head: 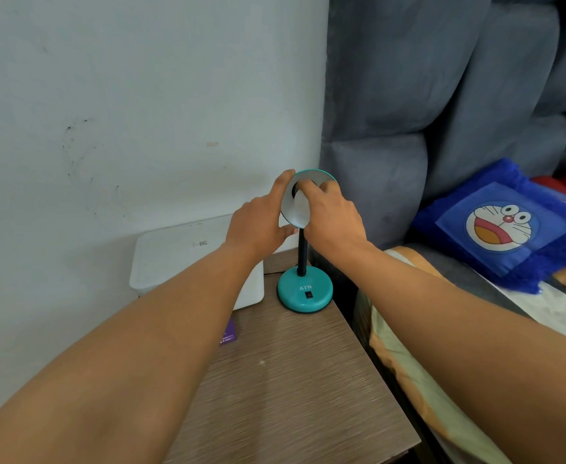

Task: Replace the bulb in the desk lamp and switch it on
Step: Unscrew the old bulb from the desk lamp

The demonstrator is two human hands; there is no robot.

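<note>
A teal desk lamp stands on a wooden bedside table (295,373), its round base (305,291) carrying a black rocker switch (308,295) and a black flexible neck (302,252). The lamp shade (308,177) faces me, white inside with a teal rim. My left hand (258,222) grips the shade's left edge from behind. My right hand (333,216) reaches into the shade, fingers closed around a white bulb (300,204) at the socket. Most of the bulb is hidden by my fingers.
A white box-shaped device (181,259) sits against the wall left of the lamp. A small purple card (229,333) lies on the table, partly under my left forearm. A bed with a grey padded headboard (442,112) and a blue cartoon cushion (509,226) is on the right.
</note>
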